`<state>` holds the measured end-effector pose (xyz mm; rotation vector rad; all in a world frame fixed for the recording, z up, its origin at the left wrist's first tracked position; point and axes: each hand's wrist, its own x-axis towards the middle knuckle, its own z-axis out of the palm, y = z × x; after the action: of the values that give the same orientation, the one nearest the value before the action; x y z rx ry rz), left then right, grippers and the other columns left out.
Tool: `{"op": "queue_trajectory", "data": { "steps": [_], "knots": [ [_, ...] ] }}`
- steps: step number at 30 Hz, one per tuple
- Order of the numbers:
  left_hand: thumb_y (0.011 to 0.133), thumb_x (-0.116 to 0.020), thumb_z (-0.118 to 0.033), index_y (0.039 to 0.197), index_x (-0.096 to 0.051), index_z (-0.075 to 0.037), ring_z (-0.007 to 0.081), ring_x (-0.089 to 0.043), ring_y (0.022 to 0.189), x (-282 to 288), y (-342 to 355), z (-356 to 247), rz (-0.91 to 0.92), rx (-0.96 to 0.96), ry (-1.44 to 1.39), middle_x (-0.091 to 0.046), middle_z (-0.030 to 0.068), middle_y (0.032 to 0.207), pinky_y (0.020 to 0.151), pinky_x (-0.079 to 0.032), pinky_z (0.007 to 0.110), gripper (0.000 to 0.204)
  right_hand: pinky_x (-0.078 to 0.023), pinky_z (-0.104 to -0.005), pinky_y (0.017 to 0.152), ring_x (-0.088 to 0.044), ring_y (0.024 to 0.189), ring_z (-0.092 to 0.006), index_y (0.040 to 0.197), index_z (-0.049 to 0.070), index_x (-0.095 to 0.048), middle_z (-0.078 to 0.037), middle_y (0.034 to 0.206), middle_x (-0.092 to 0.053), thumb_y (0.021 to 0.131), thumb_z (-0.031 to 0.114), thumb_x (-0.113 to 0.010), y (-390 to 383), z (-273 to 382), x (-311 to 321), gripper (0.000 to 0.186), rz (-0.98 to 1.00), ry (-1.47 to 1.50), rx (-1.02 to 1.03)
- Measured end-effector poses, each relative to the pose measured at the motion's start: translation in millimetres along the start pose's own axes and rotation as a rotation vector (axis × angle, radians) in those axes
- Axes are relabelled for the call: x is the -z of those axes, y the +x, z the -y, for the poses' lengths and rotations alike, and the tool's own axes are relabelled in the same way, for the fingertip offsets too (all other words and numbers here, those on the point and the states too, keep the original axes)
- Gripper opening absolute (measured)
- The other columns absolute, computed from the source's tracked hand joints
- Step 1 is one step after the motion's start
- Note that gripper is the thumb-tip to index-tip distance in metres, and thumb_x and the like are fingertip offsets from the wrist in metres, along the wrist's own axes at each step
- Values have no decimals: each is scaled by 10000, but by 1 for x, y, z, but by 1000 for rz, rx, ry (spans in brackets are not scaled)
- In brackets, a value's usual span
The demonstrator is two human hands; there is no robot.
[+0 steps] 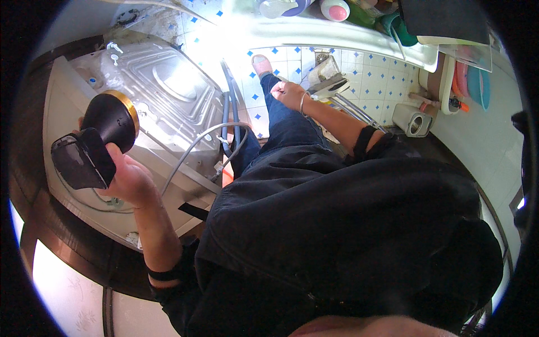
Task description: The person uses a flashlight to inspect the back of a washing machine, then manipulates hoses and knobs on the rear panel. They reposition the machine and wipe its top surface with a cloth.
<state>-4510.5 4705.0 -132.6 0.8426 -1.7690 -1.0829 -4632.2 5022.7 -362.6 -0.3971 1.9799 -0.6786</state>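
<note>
Aiming what looks like a black, gold-rimmed lamp [112, 115] above the metal panel [140, 67] at left seems the current step, left hand [132, 177] gripping it, right hand [289, 94] far centre, can't tell if closed; next move calls for steady wrist.

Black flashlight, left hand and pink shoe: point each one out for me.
Black flashlight [109, 122]: head view, on its flared black body behind the gold rim.
Left hand [132, 176]: head view, on the middle of the hand.
Pink shoe [260, 64]: head view, on its upper.
</note>
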Motion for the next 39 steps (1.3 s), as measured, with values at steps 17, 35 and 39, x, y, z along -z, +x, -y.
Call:
{"op": "queue_trajectory", "data": {
  "steps": [17,35,39],
  "knots": [
    [744,-588,63,1210,-421,107,327,-488,1156,-33,4,-33,369,-288,15,-474,231,1271,979,-370,412,497,-478,-411,772,-612,837,-366,867,48,-655,-236,877,-622,763,276,-510,4,26,19,290,-121,-21,145],
    [754,-613,42,1256,-435,79,259,-462,1192,-20,-56,27,328,162,184,-484,161,1295,995,-363,390,534,-489,-342,749,-635,830,-242,928,84,-652,-107,876,-663,813,289,-567,28,-5,31,250,44,-62,46],
    [732,-692,-84,1232,-436,88,263,-471,1175,-16,-59,27,320,164,197,-466,180,1298,990,-364,378,587,-478,-374,759,-621,860,-271,908,90,-658,-133,891,-655,789,291,-553,37,-7,32,256,74,-31,4]
  ]
}}
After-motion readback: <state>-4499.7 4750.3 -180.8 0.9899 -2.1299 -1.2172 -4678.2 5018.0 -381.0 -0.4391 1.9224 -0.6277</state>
